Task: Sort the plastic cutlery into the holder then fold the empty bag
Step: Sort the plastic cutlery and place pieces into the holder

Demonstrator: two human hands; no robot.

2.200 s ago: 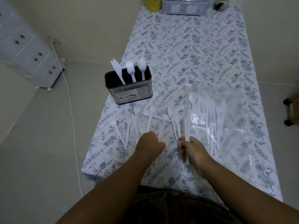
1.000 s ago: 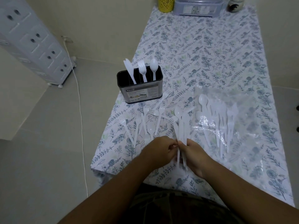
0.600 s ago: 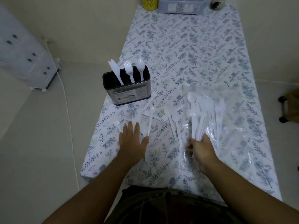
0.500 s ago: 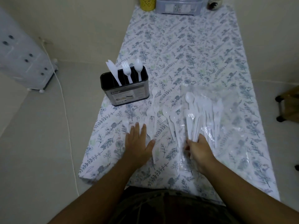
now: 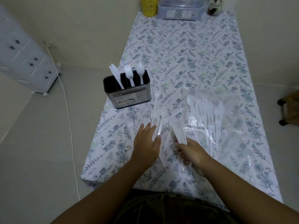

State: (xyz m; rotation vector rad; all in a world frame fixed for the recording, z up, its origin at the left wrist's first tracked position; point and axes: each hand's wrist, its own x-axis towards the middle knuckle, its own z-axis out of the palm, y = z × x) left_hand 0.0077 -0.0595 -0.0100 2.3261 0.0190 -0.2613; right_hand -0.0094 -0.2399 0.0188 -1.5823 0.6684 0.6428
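A dark metal cutlery holder (image 5: 129, 96) stands at the table's left edge with a white knife (image 5: 115, 76), a fork (image 5: 129, 75) and a spoon (image 5: 140, 72) upright in separate slots. Loose white forks and spoons (image 5: 159, 113) lie scattered in front of it. A clear plastic bag (image 5: 215, 120) lies to the right with several spoons and forks in it. My left hand (image 5: 148, 143) lies flat, fingers spread, on the loose cutlery. My right hand (image 5: 191, 153) is closed around a bunch of white cutlery (image 5: 177, 133) at the bag's near left edge.
The table has a floral cloth (image 5: 186, 50). A yellow cup (image 5: 148, 5), a clear plastic box (image 5: 180, 8) and a small jar (image 5: 215, 6) stand at the far end. A white drawer unit (image 5: 24, 62) and a cable (image 5: 68, 110) are on the floor left. A wooden trolley (image 5: 289, 109) is at right.
My hands parted from a shared bundle. The left went flat onto the loose forks and slid right. The right reached to the bag, then pulled a bunch of cutlery back toward me.
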